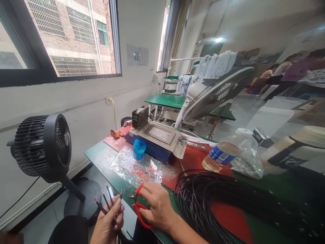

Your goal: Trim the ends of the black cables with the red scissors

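Observation:
My left hand (109, 220) is closed around several black cables (103, 197), whose stripped ends point up and show short reddish wire tips. In my right hand (158, 203) is a pair of red-handled cutting pliers (137, 205), fingers wrapped over the handles. The small dark jaws point left, close to the end of one cable and apart from the others. Beyond both hands, red and pale wire clippings (142, 173) lie scattered on a clear plastic sheet (120, 162). A blue plastic cup (139, 151) stands at that sheet's far side.
A blue metal heating unit (149, 148) with a small box fan (140, 118) sits behind the cup. A large coil of black cable (195, 200) covers the right side, with a labelled bottle (221, 156) beyond. A black floor fan (48, 145) stands left; people work far right.

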Demonstrator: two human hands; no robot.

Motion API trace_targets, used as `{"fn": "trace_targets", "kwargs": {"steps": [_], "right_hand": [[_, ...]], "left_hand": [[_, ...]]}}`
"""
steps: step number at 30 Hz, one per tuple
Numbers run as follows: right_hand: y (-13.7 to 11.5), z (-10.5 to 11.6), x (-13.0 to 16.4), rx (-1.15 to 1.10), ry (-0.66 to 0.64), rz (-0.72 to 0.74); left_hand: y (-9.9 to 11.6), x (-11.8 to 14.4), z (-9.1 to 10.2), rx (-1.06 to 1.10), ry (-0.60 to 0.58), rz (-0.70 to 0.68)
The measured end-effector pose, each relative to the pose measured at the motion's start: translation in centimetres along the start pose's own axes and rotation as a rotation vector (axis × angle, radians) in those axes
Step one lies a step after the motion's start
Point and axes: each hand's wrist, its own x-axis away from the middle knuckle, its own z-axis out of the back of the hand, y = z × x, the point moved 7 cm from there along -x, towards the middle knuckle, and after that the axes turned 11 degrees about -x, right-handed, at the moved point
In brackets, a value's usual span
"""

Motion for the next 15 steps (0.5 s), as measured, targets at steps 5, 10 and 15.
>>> {"fn": "trace_targets", "kwargs": {"steps": [5,10,15], "right_hand": [[-0.3,-0.9,0.4,0.082,-0.018,0.064],[-0.4,-1.2,0.6,0.120,-0.039,0.085],[-0.5,-1.5,0.7,0.089,-0.061,0.063]], "left_hand": [[-0.2,0.3,0.1,-0.003,-0.029,-0.001],[-0.2,0.6,0.0,0.004,-0.065,0.010],[0.1,0.9,0.2,-0.001,-0.049,0.005]]}}
